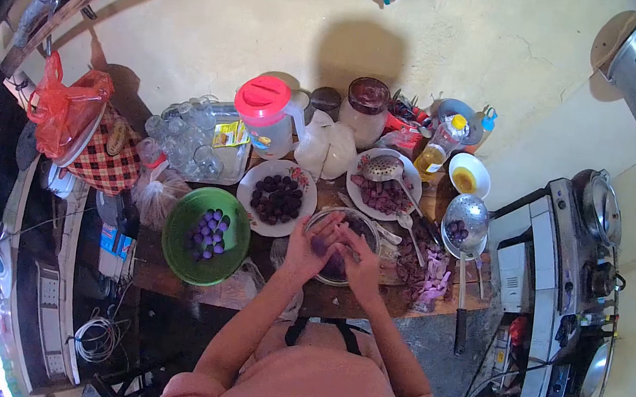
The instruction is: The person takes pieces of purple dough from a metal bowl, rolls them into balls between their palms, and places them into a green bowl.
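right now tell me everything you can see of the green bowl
The green bowl is round and wide, with a smooth rim, and looks like plastic. It sits upright on the wooden table, on the person's left, near the front edge. Inside, small purple balls lie grouped around the middle, leaving green showing around them. A clear plastic bag is close on its left and a plate of darker balls on its right. Neither the left hand nor the right hand touches it.
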`<state>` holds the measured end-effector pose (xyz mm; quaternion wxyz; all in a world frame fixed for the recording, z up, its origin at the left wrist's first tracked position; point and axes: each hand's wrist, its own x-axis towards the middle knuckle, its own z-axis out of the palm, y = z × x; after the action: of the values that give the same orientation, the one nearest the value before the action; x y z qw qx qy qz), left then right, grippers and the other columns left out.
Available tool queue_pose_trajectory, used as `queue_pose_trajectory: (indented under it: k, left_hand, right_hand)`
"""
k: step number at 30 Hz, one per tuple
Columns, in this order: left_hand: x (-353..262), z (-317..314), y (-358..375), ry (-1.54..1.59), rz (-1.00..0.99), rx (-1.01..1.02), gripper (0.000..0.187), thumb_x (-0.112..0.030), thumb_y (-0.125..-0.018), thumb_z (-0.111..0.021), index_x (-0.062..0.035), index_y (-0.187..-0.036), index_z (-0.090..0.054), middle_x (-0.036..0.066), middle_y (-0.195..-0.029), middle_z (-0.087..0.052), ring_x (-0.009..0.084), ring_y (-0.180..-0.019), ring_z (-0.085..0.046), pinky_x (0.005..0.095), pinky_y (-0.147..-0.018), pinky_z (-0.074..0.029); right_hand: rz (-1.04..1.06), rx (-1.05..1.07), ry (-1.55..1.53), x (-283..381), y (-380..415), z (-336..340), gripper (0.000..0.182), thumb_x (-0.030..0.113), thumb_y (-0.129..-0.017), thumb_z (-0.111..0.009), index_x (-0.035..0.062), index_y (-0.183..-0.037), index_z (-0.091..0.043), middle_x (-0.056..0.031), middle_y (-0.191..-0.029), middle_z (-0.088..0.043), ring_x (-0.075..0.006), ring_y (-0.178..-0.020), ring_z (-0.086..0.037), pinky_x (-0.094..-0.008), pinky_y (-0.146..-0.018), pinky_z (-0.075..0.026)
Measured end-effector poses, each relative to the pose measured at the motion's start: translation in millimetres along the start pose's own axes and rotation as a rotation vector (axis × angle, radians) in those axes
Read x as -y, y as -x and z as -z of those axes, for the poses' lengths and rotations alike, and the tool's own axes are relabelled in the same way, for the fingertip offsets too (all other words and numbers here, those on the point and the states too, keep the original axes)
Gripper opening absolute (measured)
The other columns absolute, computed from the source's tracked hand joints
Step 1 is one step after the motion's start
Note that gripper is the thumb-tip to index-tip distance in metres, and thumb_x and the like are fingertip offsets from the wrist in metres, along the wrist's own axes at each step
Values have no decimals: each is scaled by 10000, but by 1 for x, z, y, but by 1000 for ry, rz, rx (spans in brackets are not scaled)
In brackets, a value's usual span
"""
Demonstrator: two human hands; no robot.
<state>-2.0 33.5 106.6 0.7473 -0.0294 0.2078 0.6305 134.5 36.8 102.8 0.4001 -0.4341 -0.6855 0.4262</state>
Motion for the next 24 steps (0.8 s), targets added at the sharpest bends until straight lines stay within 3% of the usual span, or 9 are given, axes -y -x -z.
queue_pose_trajectory:
  k: [2,5,8,12,14,16,18,21,24]
  left_hand:
    - [10,9,-9,17,56,49,544,-401,-926,-348,27,-1246,-447,137,-1317,-454,298,-1227,-419,390,-1040,-322]
    - [21,16,-17,-97,91,-38,546,-452,-929,-340,-26,-1250,-458,114,-1307,-466,287,-1192,-453,405,-1011,-355]
    - [22,7,-5,-67,128,-67,476,-444,-907,-427,-61,-1174,-519,99,-1224,-528,260,-1108,-512,417,-964,-398]
    - [26,25,-16,-146,147,-217,305,-353,-893,-498,-70,-953,-595,93,-913,-614,202,-863,-601,379,-781,-492]
    - [12,57,-26,-65,273,138,278,-314,-881,-516,-95,-710,-533,49,-654,-535,159,-616,-541,330,-600,-472]
    - [6,50,-24,-89,266,196,377,-293,-865,-536,-114,-546,-445,25,-479,-441,132,-446,-472,298,-456,-419]
    - [11,37,-22,-215,129,-45,476,-290,-844,-560,-126,-459,-332,22,-389,-333,120,-352,-392,280,-347,-332]
    - [13,33,-22,50,120,69,310,-218,-838,-565,-79,-570,-497,56,-543,-507,135,-411,-451,289,-374,-376]
    - [18,-16,-14,60,64,-366,185,-209,-860,-545,-40,-813,-604,93,-820,-603,146,-452,-472,291,-382,-399]
  right_hand:
    - [339,40,537,7,-3,-6,418,103,-890,-503,62,-1301,-438,-145,-1303,-475,-282,-1225,-435,-497,-1034,-245]
    - [264,163,783,4,12,-20,462,164,-919,-427,113,-1371,-343,-119,-1424,-319,-318,-1347,-214,-593,-1041,-42]
    - [230,128,868,8,15,-19,515,201,-927,-411,133,-1412,-251,-130,-1473,-201,-313,-1376,-117,-621,-1023,-8]
    - [191,10,623,38,10,-2,560,203,-913,-454,70,-1410,-231,-164,-1483,-135,-334,-1373,-110,-586,-1039,-40]
    - [203,-70,475,40,7,12,576,199,-914,-468,39,-1408,-219,-170,-1485,-121,-319,-1374,-121,-536,-1063,-75]
    - [219,-116,256,35,1,25,574,228,-924,-455,29,-1406,-214,-181,-1476,-148,-324,-1363,-157,-479,-1075,-112]
    - [175,-138,134,29,1,37,575,228,-928,-454,18,-1404,-207,-181,-1469,-173,-315,-1355,-187,-426,-1080,-149]
    - [49,-138,39,24,4,48,573,189,-929,-461,8,-1404,-197,-163,-1464,-203,-280,-1343,-225,-372,-1076,-194]
    - [-20,-137,-92,18,9,52,567,166,-931,-461,27,-1411,-194,-131,-1461,-225,-252,-1311,-283,-352,-1043,-254]
